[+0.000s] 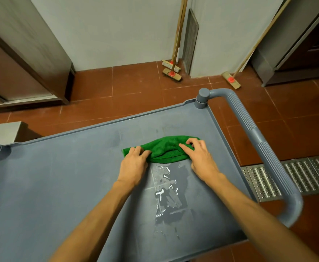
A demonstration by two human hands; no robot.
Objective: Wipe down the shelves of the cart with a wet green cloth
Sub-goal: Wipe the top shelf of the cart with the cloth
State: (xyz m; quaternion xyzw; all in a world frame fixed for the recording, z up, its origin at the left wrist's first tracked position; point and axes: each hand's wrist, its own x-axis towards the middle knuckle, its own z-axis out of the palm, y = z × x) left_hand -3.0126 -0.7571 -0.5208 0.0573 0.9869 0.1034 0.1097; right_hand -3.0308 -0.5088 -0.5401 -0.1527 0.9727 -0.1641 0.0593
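green cloth gripped, left hand, right hand

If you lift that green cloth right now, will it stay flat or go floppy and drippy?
Probably floppy: the green cloth bunches in folds where the left hand and right hand grip it. Likely drippy and heavyish: a wet trail lies on the cart shelf near it.

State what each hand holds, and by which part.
The left hand grips the green cloth at its left end; the right hand grips its right end.
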